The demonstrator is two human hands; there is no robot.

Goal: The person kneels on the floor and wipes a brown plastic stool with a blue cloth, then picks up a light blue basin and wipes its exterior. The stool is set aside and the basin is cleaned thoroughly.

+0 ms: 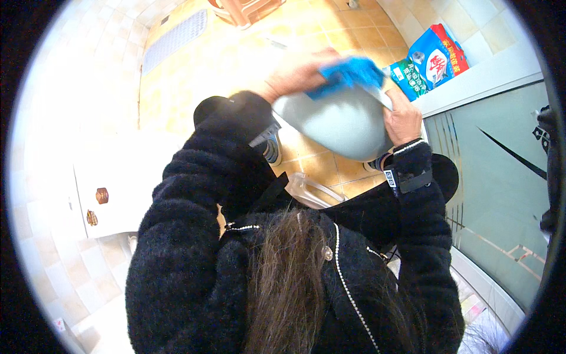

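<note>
My left hand point(300, 75), blurred, is closed on a bright blue cloth point(349, 75). Crumpled, the cloth lies against the far edge of a pale grey-green basin-like vessel point(345, 121). The smooth rounded outside of this vessel faces me, tilted, above the floor between my knees. Its right edge is gripped by my right hand point(403, 117), with the fingers partly hidden behind it. What is inside the vessel cannot be seen.
A blue, green and red detergent bag point(429, 64) leans on a white ledge point(482, 73) beside a frosted glass panel point(491, 177). A brown plastic stool point(245, 11) and a grey mat point(177, 40) occupy the far tiled floor point(367, 37). Between my legs is a translucent plastic piece point(314, 190).
</note>
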